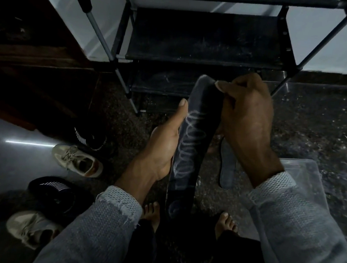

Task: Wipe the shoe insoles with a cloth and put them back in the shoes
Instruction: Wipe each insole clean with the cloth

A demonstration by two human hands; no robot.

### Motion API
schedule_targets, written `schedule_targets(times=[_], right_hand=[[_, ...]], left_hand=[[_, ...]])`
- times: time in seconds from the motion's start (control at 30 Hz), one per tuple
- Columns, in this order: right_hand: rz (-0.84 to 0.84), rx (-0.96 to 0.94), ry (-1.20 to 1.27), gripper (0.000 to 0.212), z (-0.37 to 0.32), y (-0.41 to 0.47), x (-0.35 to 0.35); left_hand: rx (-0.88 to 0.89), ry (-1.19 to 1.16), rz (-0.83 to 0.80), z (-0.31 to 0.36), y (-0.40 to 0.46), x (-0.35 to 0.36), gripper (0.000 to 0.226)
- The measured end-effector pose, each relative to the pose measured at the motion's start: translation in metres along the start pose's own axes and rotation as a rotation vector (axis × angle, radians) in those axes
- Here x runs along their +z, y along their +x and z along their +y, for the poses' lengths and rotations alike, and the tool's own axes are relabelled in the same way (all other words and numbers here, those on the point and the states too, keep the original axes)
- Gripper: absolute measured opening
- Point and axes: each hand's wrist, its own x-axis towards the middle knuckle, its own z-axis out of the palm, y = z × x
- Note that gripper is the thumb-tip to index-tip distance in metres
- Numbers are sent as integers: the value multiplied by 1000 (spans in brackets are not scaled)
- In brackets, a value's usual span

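overhead, both hands grip one dark insole (190,145), left hand (164,145), right hand (247,119) (toe end), clear tub (308,185) alongside

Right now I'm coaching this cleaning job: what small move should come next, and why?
Probably draw the right hand down along the dark insole while the left hand steadies it: the right grips only the top end, and no cloth is plainly visible.

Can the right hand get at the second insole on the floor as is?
Probably not yet: the right hand is pinching the top of the held insole. The floor insole lies just below it, unobstructed, so once freed it looks reachable.
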Motion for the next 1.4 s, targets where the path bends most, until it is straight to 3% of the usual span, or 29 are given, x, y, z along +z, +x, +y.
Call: schedule_targets(times=[0.1,0.27,0.43,0.67,0.87,1.07,1.17,1.27,1.4], right_hand=[[2,6,9,23,-2,0,0],[16,-127,21,22,-20,-5,3],[11,-4,2,22,-1,1,1],[-33,-212,-44,24,-36,-15,9],[-35,-108,-166,28,-18,-10,1],[-75,-232,-148,30,-39,-20,9],[-87,-207,-173,26,-33,-17,7],[-91,-133,-201,22,-23,-13,4],[-86,-189,-177,22,-38,-18,6]], left_hand=[[2,-2,22,1,-1,2,64],[9,-50,-37,3,-1,3,45],[-3,24,-13,7,-4,7,57],[3,-116,4,12,-5,3,55],[45,-45,61,15,-6,5,59],[74,-88,47,16,-5,2,53],[56,-180,100,16,-5,5,53],[25,-117,134,12,0,2,57],[70,-58,106,12,0,-1,55]])
